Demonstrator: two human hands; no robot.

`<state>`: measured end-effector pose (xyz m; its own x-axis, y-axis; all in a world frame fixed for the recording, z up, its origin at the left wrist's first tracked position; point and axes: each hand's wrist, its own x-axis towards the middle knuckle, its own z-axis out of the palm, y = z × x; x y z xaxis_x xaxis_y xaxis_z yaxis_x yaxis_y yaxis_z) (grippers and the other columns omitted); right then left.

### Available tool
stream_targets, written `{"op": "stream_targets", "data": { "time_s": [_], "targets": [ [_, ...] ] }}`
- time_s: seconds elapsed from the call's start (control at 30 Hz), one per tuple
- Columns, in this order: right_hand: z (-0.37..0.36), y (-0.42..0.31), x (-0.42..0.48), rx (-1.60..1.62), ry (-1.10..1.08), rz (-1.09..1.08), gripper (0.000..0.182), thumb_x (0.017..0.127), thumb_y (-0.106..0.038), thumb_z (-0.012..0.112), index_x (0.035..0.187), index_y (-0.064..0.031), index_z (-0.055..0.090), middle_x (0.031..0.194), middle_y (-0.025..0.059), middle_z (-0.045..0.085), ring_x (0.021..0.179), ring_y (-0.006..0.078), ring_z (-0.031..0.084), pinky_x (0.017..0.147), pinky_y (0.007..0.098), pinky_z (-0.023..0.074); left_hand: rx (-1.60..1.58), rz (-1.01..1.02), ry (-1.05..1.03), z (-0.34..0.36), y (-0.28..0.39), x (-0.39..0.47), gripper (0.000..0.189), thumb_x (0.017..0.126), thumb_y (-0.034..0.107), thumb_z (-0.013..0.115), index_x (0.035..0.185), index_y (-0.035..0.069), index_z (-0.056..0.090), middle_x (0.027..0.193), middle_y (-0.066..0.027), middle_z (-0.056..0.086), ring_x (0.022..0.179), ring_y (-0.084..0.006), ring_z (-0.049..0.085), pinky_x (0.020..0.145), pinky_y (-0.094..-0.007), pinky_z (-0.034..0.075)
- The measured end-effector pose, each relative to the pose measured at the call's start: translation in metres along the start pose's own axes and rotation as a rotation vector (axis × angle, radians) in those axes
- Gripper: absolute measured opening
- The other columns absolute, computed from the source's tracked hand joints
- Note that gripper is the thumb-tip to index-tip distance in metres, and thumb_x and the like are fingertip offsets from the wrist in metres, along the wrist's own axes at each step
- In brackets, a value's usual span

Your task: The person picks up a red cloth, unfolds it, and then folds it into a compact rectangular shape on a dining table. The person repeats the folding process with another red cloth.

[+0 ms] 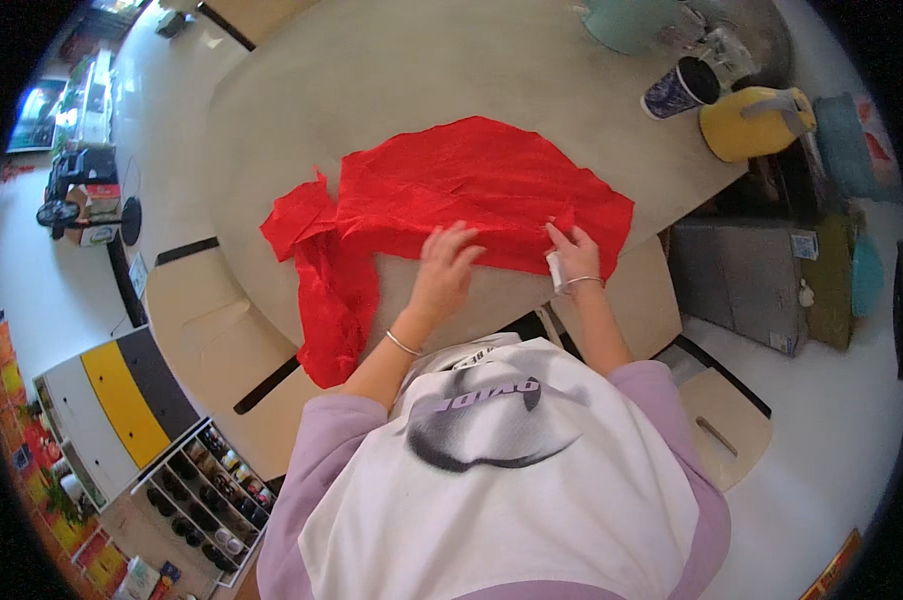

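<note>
A crumpled piece of red fabric (474, 180) lies spread on the round table, with a narrow strip hanging over the near left edge. My left hand (447, 262) hovers at its near edge, slightly blurred, fingers apart and nothing seen in them. Over the right part of the cloth, my right hand (577, 251) has a small white object (556, 272) tucked against the palm; its exact kind is unclear. The right fingertips are at a small raised fold of the red fabric. Whether they pinch that fold is hard to tell.
The beige table (421, 67) carries a dark patterned paper cup (680, 88), a yellow jug (755, 124) and a pale green container (631, 22). Chairs (203, 319) are tucked around it. Grey boxes (736, 277) stand right; a shoe rack (207, 499) stands lower left.
</note>
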<state>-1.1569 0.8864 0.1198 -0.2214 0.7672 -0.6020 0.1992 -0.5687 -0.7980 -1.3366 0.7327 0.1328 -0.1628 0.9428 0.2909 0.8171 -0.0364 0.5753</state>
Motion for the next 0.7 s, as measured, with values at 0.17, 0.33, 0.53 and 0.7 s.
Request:
{"op": "stream_targets", "data": {
  "time_s": [0.17, 0.33, 0.53, 0.7],
  "targets": [
    [-0.031, 0.03, 0.01, -0.053, 0.442, -0.165, 0.051, 0.071, -0.027, 0.077, 0.108, 0.0004, 0.055, 0.101, 0.0121, 0.056, 0.09, 0.0211, 0.054, 0.08, 0.0318, 0.0455, 0.396, -0.338, 0.222, -0.042, -0.043, -0.029, 0.045, 0.068, 0.003, 0.058, 0.112, 0.012, 0.052, 0.125, -0.0081, 0.044, 0.117, -0.0292, 0.04, 0.095, -0.0445, 0.029],
    [-0.081, 0.067, 0.02, -0.274, 0.724, -0.08, 0.06, 0.065, -0.029, 0.082, 0.106, 0.0053, 0.053, 0.097, 0.0127, 0.056, 0.086, 0.0212, 0.054, 0.077, 0.0313, 0.0462, 0.449, -0.636, 0.315, -0.072, -0.062, -0.035, 0.048, 0.068, 0.016, 0.068, 0.113, 0.013, 0.051, 0.117, -0.0069, 0.046, 0.112, -0.027, 0.041, 0.091, -0.0448, 0.029],
    [-0.106, 0.058, 0.022, -0.076, 0.51, 0.067, 0.042, 0.071, -0.025, 0.077, 0.095, 0.0044, 0.059, 0.086, 0.012, 0.06, 0.073, 0.0197, 0.056, 0.067, 0.0303, 0.0468, 0.234, -0.64, 0.301, -0.057, -0.095, -0.036, 0.029, 0.07, 0.008, 0.066, 0.097, 0.009, 0.054, 0.103, -0.0051, 0.052, 0.098, -0.0228, 0.052, 0.081, -0.0399, 0.037],
    [-0.129, 0.0, 0.04, -0.258, 0.626, -0.023, 0.031, 0.076, -0.021, 0.073, 0.092, 0.0022, 0.061, 0.085, 0.01, 0.061, 0.074, 0.0182, 0.056, 0.066, 0.0302, 0.0465, -0.006, -0.594, 0.415, -0.033, -0.071, -0.026, 0.023, 0.068, -0.004, 0.061, 0.088, 0.004, 0.053, 0.092, -0.0112, 0.049, 0.086, -0.0272, 0.051, 0.073, -0.0356, 0.043]
  ]
}}
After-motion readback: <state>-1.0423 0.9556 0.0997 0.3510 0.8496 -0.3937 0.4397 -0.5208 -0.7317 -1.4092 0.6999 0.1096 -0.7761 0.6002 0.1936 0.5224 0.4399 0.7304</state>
